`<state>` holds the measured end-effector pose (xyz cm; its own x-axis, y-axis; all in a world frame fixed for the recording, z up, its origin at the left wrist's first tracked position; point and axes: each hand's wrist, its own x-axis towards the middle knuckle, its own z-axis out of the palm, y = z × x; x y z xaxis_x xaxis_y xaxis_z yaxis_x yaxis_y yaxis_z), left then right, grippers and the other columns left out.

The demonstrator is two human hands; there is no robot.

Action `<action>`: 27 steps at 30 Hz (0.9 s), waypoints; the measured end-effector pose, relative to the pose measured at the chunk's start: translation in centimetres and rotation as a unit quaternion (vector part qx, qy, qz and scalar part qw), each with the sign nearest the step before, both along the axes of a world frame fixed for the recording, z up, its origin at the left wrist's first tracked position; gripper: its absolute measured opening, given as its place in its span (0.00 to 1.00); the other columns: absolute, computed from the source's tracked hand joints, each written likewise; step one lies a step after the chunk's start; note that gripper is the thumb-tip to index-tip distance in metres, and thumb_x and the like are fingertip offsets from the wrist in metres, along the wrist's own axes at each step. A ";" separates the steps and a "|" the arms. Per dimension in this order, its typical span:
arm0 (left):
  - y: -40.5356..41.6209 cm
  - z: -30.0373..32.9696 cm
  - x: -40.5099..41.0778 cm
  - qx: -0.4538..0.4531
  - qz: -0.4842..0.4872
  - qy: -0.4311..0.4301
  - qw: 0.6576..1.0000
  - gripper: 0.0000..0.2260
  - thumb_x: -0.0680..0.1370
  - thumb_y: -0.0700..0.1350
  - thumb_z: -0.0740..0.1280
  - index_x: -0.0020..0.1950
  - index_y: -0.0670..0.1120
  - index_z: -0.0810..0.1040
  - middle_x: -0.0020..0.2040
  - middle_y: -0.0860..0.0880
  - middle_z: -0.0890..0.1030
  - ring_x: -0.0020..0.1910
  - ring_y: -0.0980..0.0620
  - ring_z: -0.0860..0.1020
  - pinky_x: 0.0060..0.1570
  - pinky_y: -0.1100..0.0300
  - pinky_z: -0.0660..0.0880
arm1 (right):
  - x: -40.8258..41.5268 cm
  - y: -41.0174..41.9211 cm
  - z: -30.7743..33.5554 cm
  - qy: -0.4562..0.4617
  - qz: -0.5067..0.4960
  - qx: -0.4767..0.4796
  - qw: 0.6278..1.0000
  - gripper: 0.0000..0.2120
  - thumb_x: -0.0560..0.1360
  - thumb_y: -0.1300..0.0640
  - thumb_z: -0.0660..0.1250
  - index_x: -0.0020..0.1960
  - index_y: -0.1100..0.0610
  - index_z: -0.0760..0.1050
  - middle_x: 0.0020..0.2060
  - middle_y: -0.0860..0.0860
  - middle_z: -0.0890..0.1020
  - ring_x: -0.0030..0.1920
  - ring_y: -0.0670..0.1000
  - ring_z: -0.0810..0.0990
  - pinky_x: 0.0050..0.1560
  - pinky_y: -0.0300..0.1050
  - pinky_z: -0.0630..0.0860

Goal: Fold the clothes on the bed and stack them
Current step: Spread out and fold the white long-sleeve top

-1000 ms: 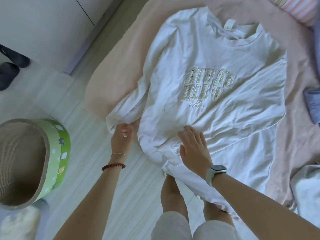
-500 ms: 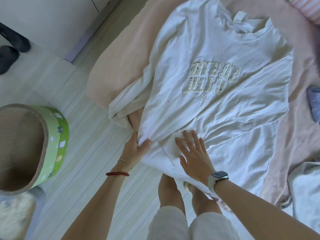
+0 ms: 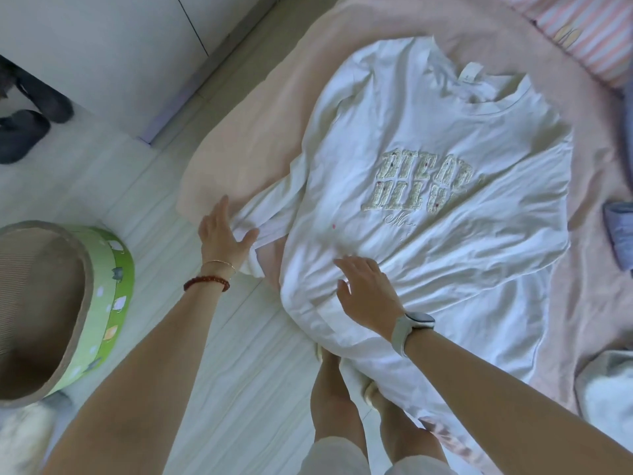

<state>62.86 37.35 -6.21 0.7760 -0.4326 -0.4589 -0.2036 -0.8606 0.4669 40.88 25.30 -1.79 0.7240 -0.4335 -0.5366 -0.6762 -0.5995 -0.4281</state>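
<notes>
Since half a second ago the left hand (image 3: 222, 234) has slid off the shirt's near-left hem and gone out to the loose sleeve (image 3: 270, 214) at the bed's left edge; right hand (image 3: 368, 293) has barely shifted. Left hand: fingers straight and spread, thumb out, laid on the bunched sleeve cuff, pressing or about to gather it; hard to say from this angle whether any cloth is actually pinched. Right hand: flat, fingers relaxed and a little apart, palm down on the lower front of the white sweatshirt (image 3: 428, 207), pinning it. Sweatshirt lies face up on the pink bed (image 3: 246, 132), collar toward the far side, hem spilling over the near edge onto the person's legs, embroidered lettering mid-chest, cloth wrinkled around the right hand. Left sleeve trails crumpled toward the bed's near-left corner, partly off the body panel. Step in hand: flattening and laying out the garment, sleeve not yet folded in. Next move likely needs the left hand to take the cuff and draw the sleeve across the chest while the right keeps the body from sliding off the edge. A blue-grey garment (image 3: 618, 231) sits at the bed's right edge, a striped pillow (image 3: 582, 32) at the far-right corner. Green round bin (image 3: 102, 289) on the floor, left.
</notes>
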 end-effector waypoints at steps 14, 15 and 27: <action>-0.9 8.2 6.4 -0.157 0.183 -0.097 0.966 0.05 0.77 0.42 0.59 0.43 0.43 0.71 0.34 0.51 0.70 0.38 0.49 0.68 0.37 0.61 0.63 | 6.7 -3.3 1.7 -0.087 -0.329 0.235 0.911 0.14 0.79 0.59 0.56 0.61 0.59 0.75 0.53 0.53 0.81 0.55 0.55 0.77 0.54 0.44 0.71; -1.3 9.2 5.3 -0.169 0.120 -0.074 0.975 0.04 0.77 0.43 0.61 0.43 0.45 0.72 0.33 0.53 0.71 0.37 0.50 0.69 0.36 0.62 0.64 | 7.8 -3.8 2.4 -0.115 -0.391 0.310 0.859 0.13 0.79 0.58 0.57 0.60 0.59 0.75 0.48 0.52 0.81 0.51 0.53 0.78 0.51 0.44 0.73; -4.0 9.1 0.8 -0.112 0.056 0.117 0.985 0.09 0.78 0.43 0.62 0.56 0.48 0.77 0.55 0.52 0.78 0.56 0.49 0.77 0.53 0.60 0.70 | 9.8 -6.1 4.1 -0.116 -0.435 0.495 0.743 0.14 0.77 0.65 0.61 0.62 0.66 0.72 0.45 0.55 0.80 0.45 0.53 0.79 0.55 0.48 0.75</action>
